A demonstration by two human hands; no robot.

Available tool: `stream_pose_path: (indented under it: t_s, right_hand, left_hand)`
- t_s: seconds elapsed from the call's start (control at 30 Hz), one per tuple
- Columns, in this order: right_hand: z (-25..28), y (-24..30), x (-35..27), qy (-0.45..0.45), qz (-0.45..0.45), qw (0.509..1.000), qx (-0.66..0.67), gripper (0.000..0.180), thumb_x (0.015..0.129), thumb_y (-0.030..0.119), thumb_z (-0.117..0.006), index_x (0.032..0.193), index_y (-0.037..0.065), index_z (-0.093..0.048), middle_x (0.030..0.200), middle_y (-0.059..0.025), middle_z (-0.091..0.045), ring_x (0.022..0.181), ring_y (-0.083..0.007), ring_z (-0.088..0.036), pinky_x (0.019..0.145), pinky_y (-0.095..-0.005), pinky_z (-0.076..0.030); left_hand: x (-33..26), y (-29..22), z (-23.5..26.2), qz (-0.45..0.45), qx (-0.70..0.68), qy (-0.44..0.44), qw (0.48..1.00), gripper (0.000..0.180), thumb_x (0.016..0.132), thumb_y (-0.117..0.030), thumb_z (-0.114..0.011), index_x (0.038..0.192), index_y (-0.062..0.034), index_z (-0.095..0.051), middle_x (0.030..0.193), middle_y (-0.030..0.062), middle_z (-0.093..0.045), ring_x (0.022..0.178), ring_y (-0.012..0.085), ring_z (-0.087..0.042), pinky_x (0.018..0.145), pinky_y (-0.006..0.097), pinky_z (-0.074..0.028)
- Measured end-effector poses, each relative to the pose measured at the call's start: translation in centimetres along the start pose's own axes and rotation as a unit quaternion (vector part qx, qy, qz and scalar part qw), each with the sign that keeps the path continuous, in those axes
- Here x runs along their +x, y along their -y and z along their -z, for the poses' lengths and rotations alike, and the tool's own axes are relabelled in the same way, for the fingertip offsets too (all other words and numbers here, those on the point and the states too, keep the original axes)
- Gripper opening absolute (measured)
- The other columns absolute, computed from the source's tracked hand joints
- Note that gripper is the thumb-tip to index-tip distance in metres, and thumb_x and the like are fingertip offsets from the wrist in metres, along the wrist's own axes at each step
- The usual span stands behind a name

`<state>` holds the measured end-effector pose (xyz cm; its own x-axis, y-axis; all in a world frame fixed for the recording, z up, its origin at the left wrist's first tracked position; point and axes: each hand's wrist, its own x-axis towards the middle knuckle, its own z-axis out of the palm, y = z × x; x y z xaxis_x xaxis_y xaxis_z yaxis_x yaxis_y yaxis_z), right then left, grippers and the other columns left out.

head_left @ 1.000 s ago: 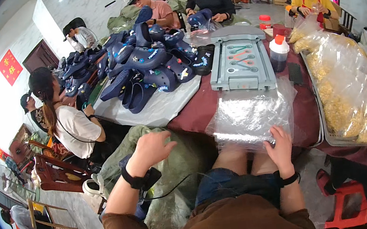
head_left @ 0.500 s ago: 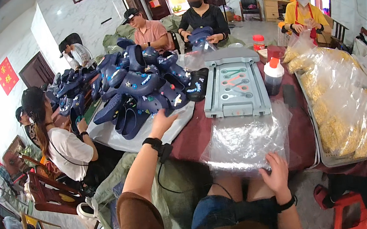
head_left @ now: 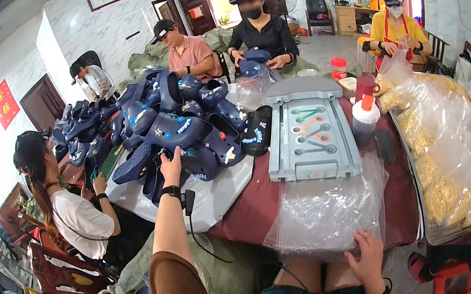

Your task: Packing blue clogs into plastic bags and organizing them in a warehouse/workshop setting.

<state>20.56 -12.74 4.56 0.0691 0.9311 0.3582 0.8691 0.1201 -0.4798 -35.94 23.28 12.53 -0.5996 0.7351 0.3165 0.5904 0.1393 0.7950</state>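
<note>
My left hand [head_left: 171, 167] is stretched out to the front of a heap of navy clogs [head_left: 175, 130] with colourful charms. Its fingers are apart at the edge of a clog there; whether they touch it I cannot tell. My right hand [head_left: 366, 256] rests with spread fingers at the near edge of a stack of clear plastic bags [head_left: 324, 213]. Beyond those bags lies a grey plastic board [head_left: 311, 135] with round holes and green and orange linked markings. One dark clog [head_left: 257, 131] stands apart, left of the board.
At right, a tray [head_left: 443, 233] holds bags of yellow pieces [head_left: 444, 158]. A bottle with a red cap [head_left: 364, 112] and a red-lidded jar [head_left: 338, 69] stand beside the board. Several co-workers sit around the table; one in white [head_left: 78, 213] is close on my left.
My left hand has moved left to the front clogs in the heap. My right hand stays at the bags' near edge. The whole view has shifted slightly.
</note>
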Motion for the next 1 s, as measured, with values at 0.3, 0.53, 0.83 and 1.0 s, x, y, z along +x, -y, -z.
stream_pose_path:
  t_s: [0.3,0.53,0.83,1.0]
  right_hand:
    - [-0.2,1.1,0.4,-0.007,-0.015,0.999,-0.035,0.057,0.073,0.020,-0.078,0.124,0.004,-0.060,0.131,-0.0155,-0.059,0.130,-0.0393,-0.050,0.109,-0.0529,-0.034]
    - [-0.6,1.0,0.6,-0.021,0.004,0.999,-0.025,0.058,0.074,0.019,-0.078,0.127,0.003,-0.060,0.131,-0.0165,-0.058,0.129,-0.0399,-0.049,0.109,-0.0533,-0.034]
    - [-0.7,0.7,0.2,-0.039,0.022,0.999,-0.025,0.058,0.075,0.017,-0.078,0.128,0.003,-0.059,0.134,-0.0160,-0.057,0.131,-0.0398,-0.048,0.110,-0.0520,-0.034]
    - [-0.4,0.5,0.0,-0.030,0.005,0.999,-0.022,0.058,0.076,0.016,-0.078,0.129,0.004,-0.059,0.135,-0.0154,-0.057,0.132,-0.0389,-0.047,0.111,-0.0521,-0.034]
  left_hand:
    - [1.2,-1.2,-2.9,0.078,-0.158,0.104,0.979,0.098,0.078,-0.058,-0.081,0.135,0.0147,-0.050,0.132,0.0225,-0.062,0.118,0.0306,-0.062,0.099,0.036,-0.048]
    - [-7.0,-2.3,-6.7,0.124,-0.165,0.220,0.954,0.063,0.090,-0.037,-0.077,0.129,0.0084,-0.059,0.111,0.0147,-0.069,0.095,0.0234,-0.067,0.083,0.037,-0.055]
    - [-20.4,-9.9,-3.9,0.203,-0.243,0.494,0.810,0.031,0.100,-0.029,-0.066,0.110,0.0003,-0.067,0.086,0.0030,-0.066,0.068,0.0127,-0.057,0.058,0.030,-0.045]
    - [-22.4,-13.2,-3.7,0.085,-0.035,0.432,0.897,0.053,0.096,-0.038,-0.071,0.129,0.0030,-0.059,0.115,0.0174,-0.065,0.097,0.0254,-0.065,0.081,0.037,-0.054]
